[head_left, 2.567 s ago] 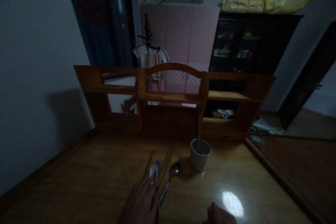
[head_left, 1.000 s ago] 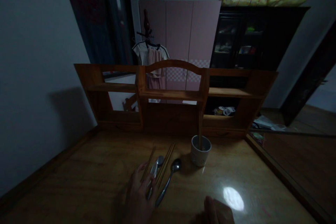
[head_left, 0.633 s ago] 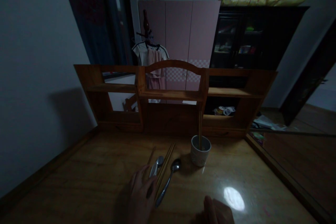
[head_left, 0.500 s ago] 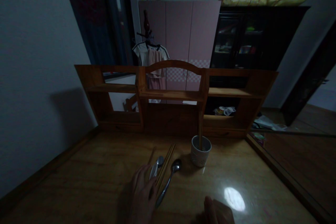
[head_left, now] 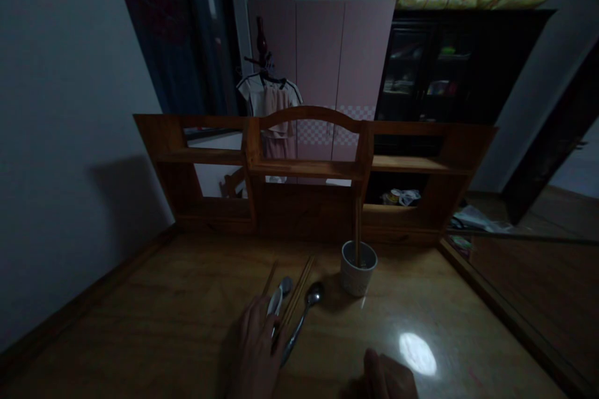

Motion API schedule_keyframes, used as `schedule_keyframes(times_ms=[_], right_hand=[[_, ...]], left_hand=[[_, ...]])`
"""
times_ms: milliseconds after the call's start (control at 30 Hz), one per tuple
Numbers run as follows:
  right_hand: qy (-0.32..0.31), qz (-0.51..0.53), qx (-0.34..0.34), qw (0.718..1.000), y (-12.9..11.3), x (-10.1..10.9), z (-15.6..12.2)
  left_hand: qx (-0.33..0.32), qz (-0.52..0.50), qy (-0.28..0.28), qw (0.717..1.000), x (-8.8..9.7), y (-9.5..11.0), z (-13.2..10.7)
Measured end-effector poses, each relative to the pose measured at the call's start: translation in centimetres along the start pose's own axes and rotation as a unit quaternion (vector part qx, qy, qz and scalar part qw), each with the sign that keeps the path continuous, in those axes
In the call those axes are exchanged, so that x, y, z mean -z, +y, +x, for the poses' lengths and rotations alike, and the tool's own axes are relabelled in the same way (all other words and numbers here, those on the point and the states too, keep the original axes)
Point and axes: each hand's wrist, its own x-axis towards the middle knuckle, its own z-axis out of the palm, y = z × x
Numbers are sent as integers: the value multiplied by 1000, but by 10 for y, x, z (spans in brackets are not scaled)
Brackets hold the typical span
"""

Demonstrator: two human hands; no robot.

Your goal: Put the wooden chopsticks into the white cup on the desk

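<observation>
My left hand (head_left: 258, 344) is low over the wooden table, its fingers closed around a spoon (head_left: 275, 303) whose pale bowl points away from me. Just beyond lies another spoon (head_left: 285, 287), partly covered by the first. To its right are some chopsticks (head_left: 298, 290), their near ends hidden by my fingers. A metal spoon (head_left: 314, 293) lies beside them, its handle running back toward my left hand. One more chopstick (head_left: 270, 278) rests on the left. My right hand (head_left: 390, 377) is curled closed at the bottom edge, with nothing visible in it.
A light-coloured cup (head_left: 357, 274) with chopsticks upright in it stands right of the spoons. Along the table's back edge runs a wooden shelf unit (head_left: 306, 168). A wall (head_left: 70, 199) borders the left side. Light glares off the tabletop (head_left: 468, 324) near my right hand.
My left hand has shifted slightly to the right, and the spoon in its fingers has turned a little. The chopsticks beside it lie closer together. My right hand has stayed in place.
</observation>
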Motion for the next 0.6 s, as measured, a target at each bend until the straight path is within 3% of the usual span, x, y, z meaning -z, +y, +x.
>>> schedule_keyframes(times_ms=[400,600], right_hand=[[68,-26,28,997,-2,-1,10],[46,-10,19,999,3,1,4]], left_hand=[[34,-59,-35,997,-12,8,-10],[49,-27,-53,997,-7,12,-6]])
